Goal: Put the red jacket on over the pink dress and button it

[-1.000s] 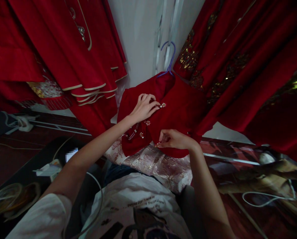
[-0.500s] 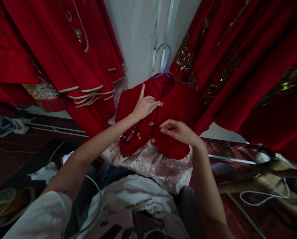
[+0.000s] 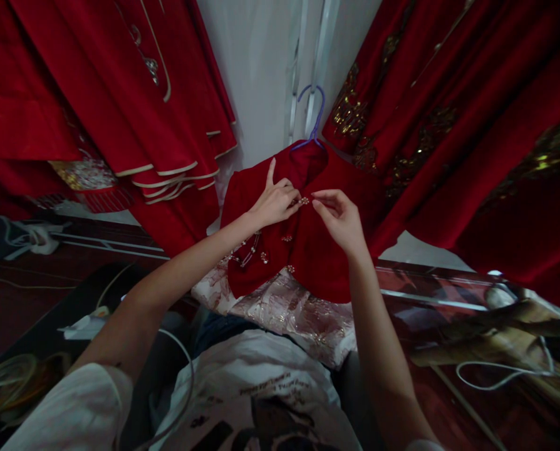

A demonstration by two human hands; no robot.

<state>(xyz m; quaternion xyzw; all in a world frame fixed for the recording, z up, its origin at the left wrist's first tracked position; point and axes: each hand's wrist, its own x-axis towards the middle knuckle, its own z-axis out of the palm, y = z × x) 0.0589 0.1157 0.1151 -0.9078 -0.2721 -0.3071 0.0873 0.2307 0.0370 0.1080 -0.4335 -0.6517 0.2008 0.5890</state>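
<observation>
A short red jacket [image 3: 329, 263] lies across my lap on a purple hanger [image 3: 316, 119]. Sparkly flower-shaped buttons run down its front opening. My left hand [image 3: 276, 202] rests on the chest of the jacket, its thumb and fingers pinched at the top button [image 3: 305, 200], index finger raised. Just right of that button is my right hand [image 3: 343, 219], thumb and fingertips drawn close together; anything thin between them is too small to make out. A beaded chain [image 3: 249, 250] hangs near the jacket's lower left, partly behind my left forearm.
Red garments with pale trim [image 3: 176, 125] hang at left, and gold-sequined red ones [image 3: 430, 144] at right. Pink shiny fabric [image 3: 303, 319] lies beneath the jacket. A dark stool top [image 3: 36, 351] with small items stands at left; a wooden piece [image 3: 491, 341] with white cord is at right.
My right hand has moved up from the middle of the jacket to beside the top button. My left hand stays at that button, its fingers slightly more curled.
</observation>
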